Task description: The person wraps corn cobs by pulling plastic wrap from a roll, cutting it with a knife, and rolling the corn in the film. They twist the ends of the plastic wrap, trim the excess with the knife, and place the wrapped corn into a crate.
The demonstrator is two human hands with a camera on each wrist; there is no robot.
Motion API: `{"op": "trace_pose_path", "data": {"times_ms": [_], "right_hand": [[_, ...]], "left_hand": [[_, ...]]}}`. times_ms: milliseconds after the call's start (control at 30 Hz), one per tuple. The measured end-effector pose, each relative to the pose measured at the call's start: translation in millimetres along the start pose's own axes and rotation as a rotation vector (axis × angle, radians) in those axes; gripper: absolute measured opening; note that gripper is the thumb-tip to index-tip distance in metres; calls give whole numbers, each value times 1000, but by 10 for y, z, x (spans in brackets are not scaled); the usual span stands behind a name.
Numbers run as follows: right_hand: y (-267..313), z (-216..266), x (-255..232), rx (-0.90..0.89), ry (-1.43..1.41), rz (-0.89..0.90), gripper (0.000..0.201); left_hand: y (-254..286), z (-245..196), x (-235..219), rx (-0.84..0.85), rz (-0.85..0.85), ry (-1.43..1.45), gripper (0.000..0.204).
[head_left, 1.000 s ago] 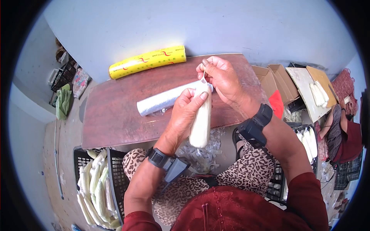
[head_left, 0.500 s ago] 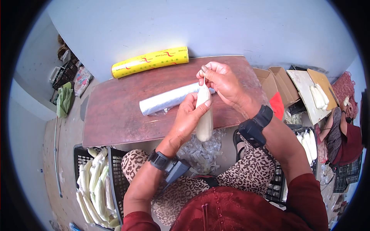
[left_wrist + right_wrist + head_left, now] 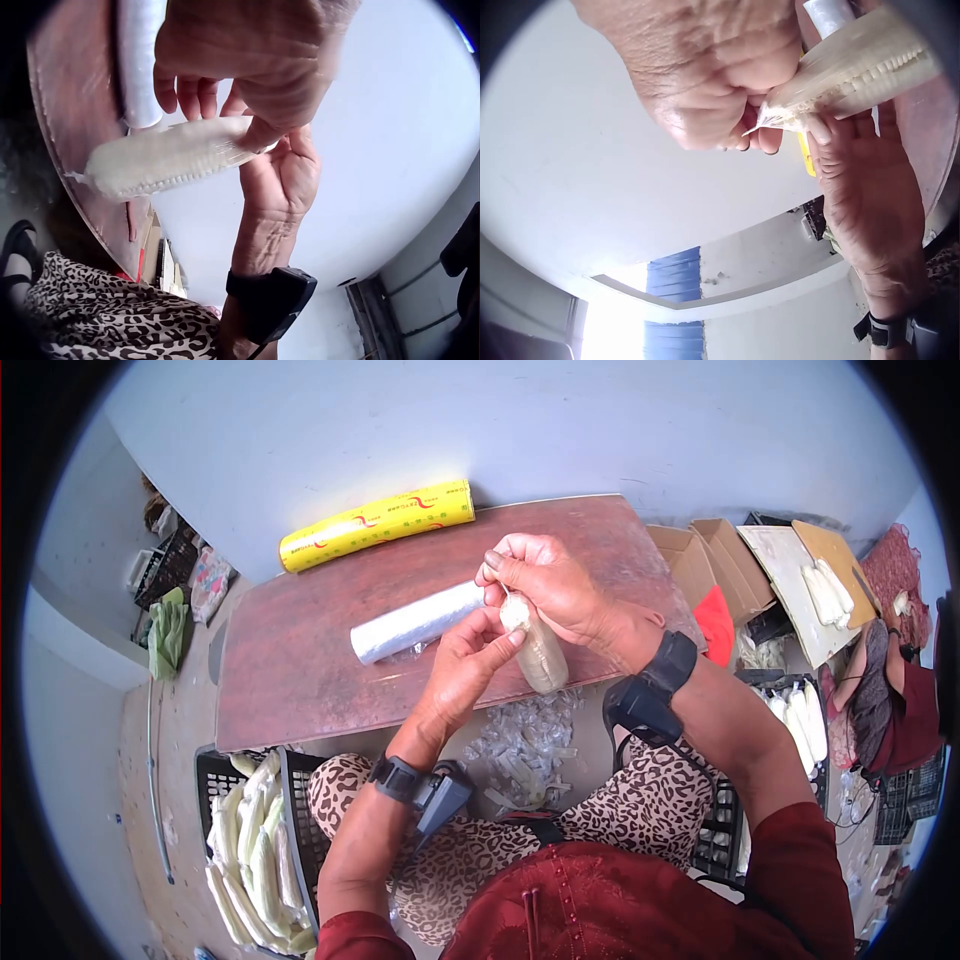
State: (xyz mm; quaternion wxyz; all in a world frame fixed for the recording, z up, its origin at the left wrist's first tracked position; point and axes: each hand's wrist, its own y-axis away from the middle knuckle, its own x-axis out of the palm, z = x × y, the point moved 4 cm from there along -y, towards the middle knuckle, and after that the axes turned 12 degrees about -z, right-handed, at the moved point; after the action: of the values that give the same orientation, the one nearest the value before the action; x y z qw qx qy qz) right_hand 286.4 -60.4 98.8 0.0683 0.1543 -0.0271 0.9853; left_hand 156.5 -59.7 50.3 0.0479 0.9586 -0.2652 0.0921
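A pale corn cob [image 3: 545, 665], wrapped in clear film, is held over the front edge of the red-brown table [image 3: 290, 680]. My left hand [image 3: 467, 660] grips it near its upper end, thumb on one side and fingers on the other. Rows of kernels show through the film on the cob [image 3: 165, 161] in the left wrist view, where a small film tail sticks out at the far end. At the upper end, my right hand [image 3: 550, 585] pinches the film, drawn to a thin twisted tip [image 3: 755, 129] in the right wrist view.
Behind my hands lies a clear film roll [image 3: 415, 626]; a yellow roll [image 3: 380, 525] is against the wall. A black crate [image 3: 303, 780] of corn stands at left, more cobs [image 3: 800, 720] at right. Crumpled film [image 3: 525, 750] lies below, and another person [image 3: 905, 710] sits at far right.
The cob has tilted, its lower end swinging up and to the right, nearer the table. Both hands have shifted slightly left, the left still holding the cob and the right the film tip.
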Motion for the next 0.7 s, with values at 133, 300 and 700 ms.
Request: {"op": "trace_pose_path", "data": {"times_ms": [133, 300, 700], "right_hand": [[42, 30, -7, -12, -14, 33, 21], [63, 65, -3, -55, 34, 27, 22], [147, 120, 117, -170, 294, 8, 23]], "left_hand": [[-1, -42, 40, 33, 1, 14, 28], [-22, -23, 41, 57, 24, 61, 45], [37, -95, 150, 93, 90, 43, 74]]}}
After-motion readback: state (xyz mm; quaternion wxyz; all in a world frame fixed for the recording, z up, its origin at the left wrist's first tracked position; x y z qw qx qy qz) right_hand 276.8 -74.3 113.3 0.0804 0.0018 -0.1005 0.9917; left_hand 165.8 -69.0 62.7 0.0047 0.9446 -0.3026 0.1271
